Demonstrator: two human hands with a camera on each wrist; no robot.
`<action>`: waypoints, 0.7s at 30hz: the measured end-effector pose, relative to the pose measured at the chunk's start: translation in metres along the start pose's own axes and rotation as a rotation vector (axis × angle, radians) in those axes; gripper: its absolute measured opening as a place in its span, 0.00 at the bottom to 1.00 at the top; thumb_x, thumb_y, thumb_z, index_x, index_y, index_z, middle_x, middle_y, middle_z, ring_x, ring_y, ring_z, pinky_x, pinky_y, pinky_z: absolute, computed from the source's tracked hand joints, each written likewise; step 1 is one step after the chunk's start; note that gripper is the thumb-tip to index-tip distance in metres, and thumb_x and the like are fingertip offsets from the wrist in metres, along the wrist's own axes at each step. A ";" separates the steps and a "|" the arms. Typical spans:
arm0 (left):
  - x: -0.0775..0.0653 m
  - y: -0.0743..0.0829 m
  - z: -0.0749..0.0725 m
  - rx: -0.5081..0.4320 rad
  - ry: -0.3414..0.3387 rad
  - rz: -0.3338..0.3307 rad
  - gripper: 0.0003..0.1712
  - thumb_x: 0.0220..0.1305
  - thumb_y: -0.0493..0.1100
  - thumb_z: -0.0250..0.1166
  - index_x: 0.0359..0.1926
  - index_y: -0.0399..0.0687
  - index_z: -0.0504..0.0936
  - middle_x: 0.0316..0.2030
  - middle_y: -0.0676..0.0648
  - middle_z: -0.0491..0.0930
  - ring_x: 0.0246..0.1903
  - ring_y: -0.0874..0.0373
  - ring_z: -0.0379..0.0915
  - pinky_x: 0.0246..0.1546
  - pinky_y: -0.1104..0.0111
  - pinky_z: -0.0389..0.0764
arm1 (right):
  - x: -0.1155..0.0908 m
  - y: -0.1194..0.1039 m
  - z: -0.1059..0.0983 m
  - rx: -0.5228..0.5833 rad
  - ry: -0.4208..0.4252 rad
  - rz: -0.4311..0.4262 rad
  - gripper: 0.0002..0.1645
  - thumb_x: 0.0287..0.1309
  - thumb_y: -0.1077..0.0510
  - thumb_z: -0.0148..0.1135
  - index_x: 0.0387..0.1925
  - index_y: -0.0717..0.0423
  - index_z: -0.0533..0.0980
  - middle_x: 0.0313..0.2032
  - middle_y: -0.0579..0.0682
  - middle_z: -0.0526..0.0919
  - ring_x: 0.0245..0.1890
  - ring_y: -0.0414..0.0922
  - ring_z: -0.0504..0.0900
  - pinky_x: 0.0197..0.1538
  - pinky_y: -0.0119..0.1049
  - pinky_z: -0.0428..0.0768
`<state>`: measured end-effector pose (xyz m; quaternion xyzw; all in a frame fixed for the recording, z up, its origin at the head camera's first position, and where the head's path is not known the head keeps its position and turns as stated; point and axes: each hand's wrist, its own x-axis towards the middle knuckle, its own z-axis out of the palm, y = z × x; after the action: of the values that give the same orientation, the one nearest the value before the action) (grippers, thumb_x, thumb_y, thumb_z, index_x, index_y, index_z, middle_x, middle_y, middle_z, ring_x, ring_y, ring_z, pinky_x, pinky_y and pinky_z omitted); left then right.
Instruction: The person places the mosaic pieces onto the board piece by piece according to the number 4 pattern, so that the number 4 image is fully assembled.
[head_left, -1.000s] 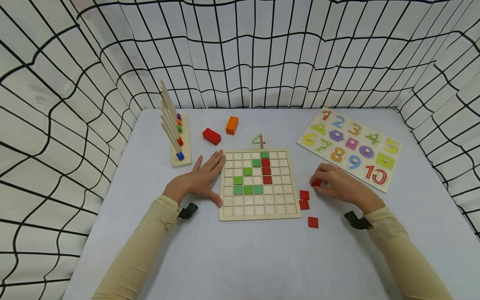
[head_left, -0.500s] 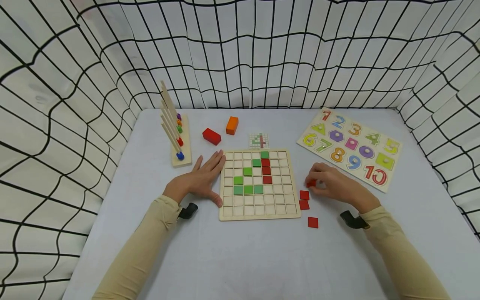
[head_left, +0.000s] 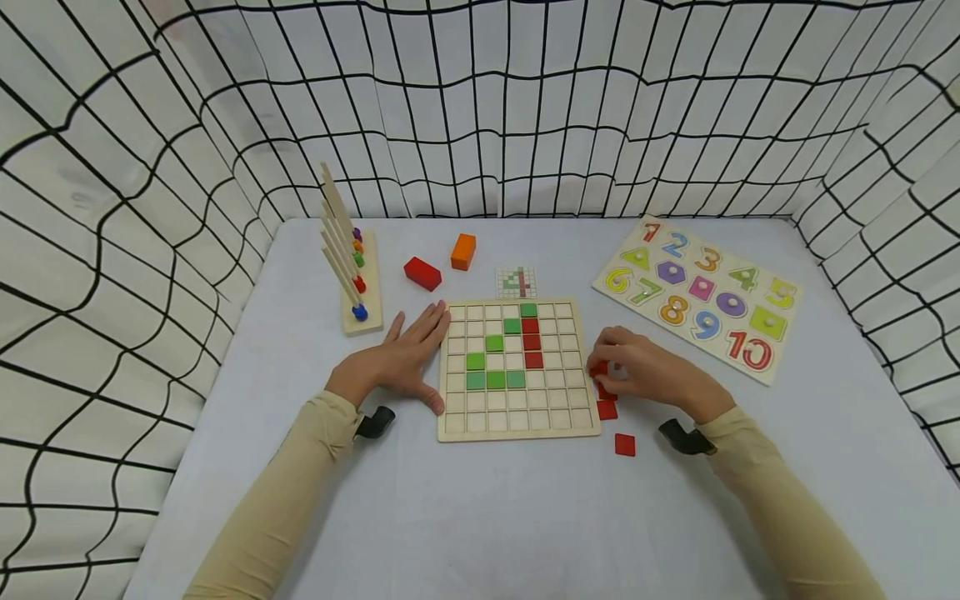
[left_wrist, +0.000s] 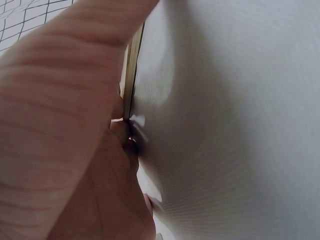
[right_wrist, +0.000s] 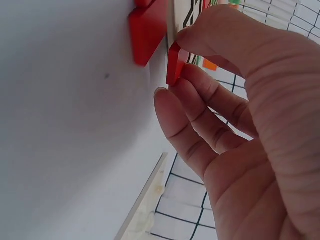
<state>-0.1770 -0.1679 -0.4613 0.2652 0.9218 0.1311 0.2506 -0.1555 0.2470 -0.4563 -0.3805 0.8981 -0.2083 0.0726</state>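
My right hand [head_left: 648,372] pinches a red square tile [right_wrist: 176,64] between thumb and fingers, just off the right edge of the wooden grid board [head_left: 558,421]. Under and in front of that hand lie more red tiles, one [head_left: 607,410] against the board and another [head_left: 625,445] nearer me. My left hand [head_left: 397,360] is spread flat, with its thumb and fingers touching the board's left edge. Green tiles [head_left: 496,380] form a diagonal and a row in the grid, and a column of red tiles [head_left: 532,342] stands right of them. A small pattern card [head_left: 517,282] lies behind the board.
At the back left stands a wooden peg stand [head_left: 369,320] with coloured beads. A red block [head_left: 423,273] and an orange block [head_left: 463,252] lie beside it. A number puzzle board [head_left: 697,296] is at the right. Black netting [head_left: 480,133] surrounds the table.
My right hand has moved left toward the board with the red tile in its pinch, now partly covering a loose tile. The left hand has stayed in place.
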 end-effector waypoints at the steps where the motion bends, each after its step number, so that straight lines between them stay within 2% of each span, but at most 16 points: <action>1: 0.000 0.000 0.000 0.001 0.000 0.001 0.89 0.46 0.71 0.83 0.86 0.39 0.33 0.87 0.39 0.24 0.87 0.40 0.20 0.83 0.34 0.25 | 0.002 -0.002 0.000 -0.001 -0.004 -0.005 0.10 0.62 0.65 0.74 0.44 0.53 0.87 0.45 0.49 0.81 0.44 0.42 0.79 0.47 0.37 0.89; 7: 0.001 0.000 0.000 0.003 -0.009 -0.003 0.89 0.46 0.72 0.83 0.87 0.40 0.32 0.87 0.39 0.23 0.87 0.41 0.19 0.83 0.35 0.25 | 0.017 -0.016 0.002 -0.007 -0.024 -0.024 0.09 0.63 0.61 0.76 0.45 0.52 0.87 0.49 0.52 0.81 0.47 0.44 0.79 0.49 0.39 0.89; 21: 0.002 -0.002 0.002 0.012 -0.006 -0.004 0.90 0.44 0.74 0.82 0.87 0.41 0.32 0.87 0.40 0.23 0.87 0.40 0.20 0.83 0.34 0.25 | 0.044 -0.036 0.006 -0.045 -0.019 -0.131 0.09 0.63 0.61 0.76 0.45 0.54 0.87 0.48 0.53 0.81 0.47 0.45 0.77 0.48 0.36 0.87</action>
<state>-0.1780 -0.1687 -0.4644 0.2650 0.9224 0.1244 0.2520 -0.1606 0.1912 -0.4452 -0.4419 0.8750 -0.1889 0.0587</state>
